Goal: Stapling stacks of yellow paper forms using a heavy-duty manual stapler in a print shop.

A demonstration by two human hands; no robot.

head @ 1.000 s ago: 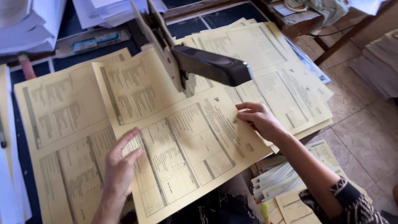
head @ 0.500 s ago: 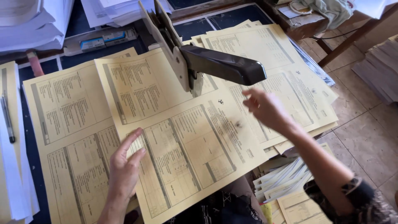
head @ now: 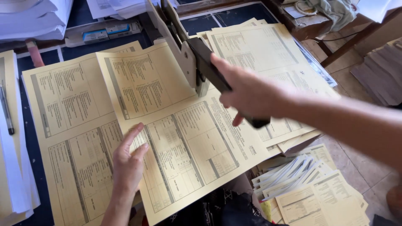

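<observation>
The right hand (head: 251, 94) has its fingers wrapped tight around the black handle (head: 217, 77) of the long-arm stapler (head: 184, 54), thumb on top, one fingertip (head: 238, 121) poking out underneath. The left hand (head: 127, 161) lies flat with fingers spread loosely, pressing the top yellow printed sheet (head: 184, 138) down on the bench (head: 234, 21). That sheet sits tilted, its upper edge slid under the stapler head at about 12 o'clock from the left hand; the stapler's pale body rises toward 11 o'clock from the right hand.

Half a second ago the right hand hovered open above the sheet, clear of the handle; now it has closed on it. The left hand has stayed on the same part of the sheet.

More yellow sheets (head: 71, 125) lie under and to 9 o'clock of the top one, another stack (head: 259, 46) at 1 o'clock. At 5 o'clock, below the bench edge, a loose heap of folded forms (head: 310, 188) rests on the floor. A pen (head: 6, 111) lies on white paper at far 9 o'clock. No box or tray shows its contents clearly.
</observation>
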